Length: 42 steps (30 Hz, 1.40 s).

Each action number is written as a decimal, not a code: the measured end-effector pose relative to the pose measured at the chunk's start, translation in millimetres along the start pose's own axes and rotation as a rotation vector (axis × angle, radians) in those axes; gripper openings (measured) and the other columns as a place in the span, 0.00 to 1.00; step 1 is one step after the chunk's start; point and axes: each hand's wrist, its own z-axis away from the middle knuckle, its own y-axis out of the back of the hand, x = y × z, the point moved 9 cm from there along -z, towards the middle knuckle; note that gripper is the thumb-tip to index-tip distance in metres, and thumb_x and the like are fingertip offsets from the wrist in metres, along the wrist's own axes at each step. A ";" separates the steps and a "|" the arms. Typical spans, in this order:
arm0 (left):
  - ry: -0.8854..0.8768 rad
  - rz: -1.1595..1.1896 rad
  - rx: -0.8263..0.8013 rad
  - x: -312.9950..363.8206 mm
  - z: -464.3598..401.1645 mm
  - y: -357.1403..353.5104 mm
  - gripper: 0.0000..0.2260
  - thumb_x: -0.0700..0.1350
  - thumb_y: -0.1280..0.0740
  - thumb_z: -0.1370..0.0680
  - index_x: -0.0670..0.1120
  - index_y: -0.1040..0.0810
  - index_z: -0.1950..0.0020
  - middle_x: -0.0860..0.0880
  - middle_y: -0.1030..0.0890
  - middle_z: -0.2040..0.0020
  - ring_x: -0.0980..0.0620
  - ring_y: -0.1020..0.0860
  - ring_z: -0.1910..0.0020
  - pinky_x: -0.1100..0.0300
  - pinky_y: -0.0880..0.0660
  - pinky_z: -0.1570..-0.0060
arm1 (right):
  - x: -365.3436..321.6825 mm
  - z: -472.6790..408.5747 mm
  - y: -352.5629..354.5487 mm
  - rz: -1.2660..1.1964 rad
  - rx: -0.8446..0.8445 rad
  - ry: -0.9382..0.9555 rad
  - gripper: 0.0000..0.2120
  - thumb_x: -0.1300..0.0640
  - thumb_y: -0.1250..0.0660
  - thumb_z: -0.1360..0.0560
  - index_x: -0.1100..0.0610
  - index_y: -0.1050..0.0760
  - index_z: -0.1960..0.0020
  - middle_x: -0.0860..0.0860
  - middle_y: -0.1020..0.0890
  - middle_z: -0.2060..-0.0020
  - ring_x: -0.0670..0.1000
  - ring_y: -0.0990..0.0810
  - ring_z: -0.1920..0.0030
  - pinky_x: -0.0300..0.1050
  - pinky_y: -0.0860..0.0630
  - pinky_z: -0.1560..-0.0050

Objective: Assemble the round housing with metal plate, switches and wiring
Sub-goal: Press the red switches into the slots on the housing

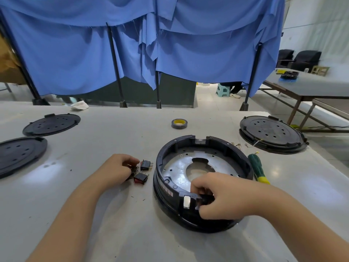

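Housing (203, 183) lies flat on the table (94, 214), open side up, with the plate (181, 167) seated inside; being round, it has no long axis. It appears to be rigid plastic, light enough to shift, so steady it by the rim.

Right hand (222, 195) pinches a black switch (204, 198) at the near rim slot, just right of a white switch (186, 201) already seated. Left of the grip, the left hand (115, 167) curls over loose switches; whether it pinches 1 cannot be told. 2 more (146, 164) (140, 177) lie beside it, terminals pointing right. Switches are small, stiff; hold by the body, since terminals may bend. Beyond the grip, a screwdriver (257, 170) lies against the housing.
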 end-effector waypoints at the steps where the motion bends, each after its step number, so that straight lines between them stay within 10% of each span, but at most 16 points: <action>1: -0.017 -0.008 -0.012 1.3 1.3 0.4 0.22 0.27 0.44 0.27 0.47 0.19 0.45 0.48 0.19 0.49 0.54 0.21 0.51 0.66 0.29 0.56 | 1.2 -0.5 -1.1 0.004 -0.006 -0.006 0.06 0.49 0.35 0.30 0.45 0.32 0.64 0.41 0.29 0.68 0.42 0.32 0.70 0.37 0.34 0.69; 8: -0.115 -0.097 -0.098 12.3 11.9 -5.1 0.19 0.35 0.31 0.29 0.52 0.20 0.43 0.55 0.19 0.52 0.59 0.21 0.54 0.77 0.30 0.62 | 2.7 -2.0 -3.5 -0.015 -0.023 -0.029 0.05 0.51 0.36 0.30 0.47 0.31 0.63 0.44 0.29 0.68 0.44 0.33 0.69 0.40 0.33 0.66; 22: -0.197 -0.079 0.045 25.9 16.3 11.4 0.05 0.41 0.23 0.32 0.50 0.17 0.63 0.55 0.18 0.54 0.57 0.23 0.51 0.59 0.29 0.49 | 2.8 -0.3 -2.3 0.000 -0.001 -0.028 0.04 0.51 0.35 0.28 0.50 0.29 0.60 0.44 0.28 0.67 0.43 0.31 0.68 0.39 0.31 0.65; 26: -0.205 0.130 0.013 32.2 19.3 12.9 0.06 0.37 0.22 0.32 0.46 0.16 0.60 0.48 0.15 0.64 0.54 0.18 0.64 0.69 0.24 0.64 | 2.5 2.2 -0.5 0.030 0.056 -0.015 0.05 0.50 0.35 0.29 0.49 0.30 0.61 0.44 0.28 0.68 0.43 0.30 0.67 0.40 0.30 0.64; 42: -0.197 0.858 -0.226 76.6 41.5 -13.6 0.15 0.51 0.23 0.39 0.45 0.13 0.56 0.44 0.14 0.58 0.52 0.18 0.64 0.65 0.22 0.66 | -15.5 24.8 8.6 0.258 0.461 0.204 0.07 0.49 0.38 0.32 0.53 0.26 0.62 0.46 0.27 0.70 0.48 0.30 0.63 0.42 0.30 0.59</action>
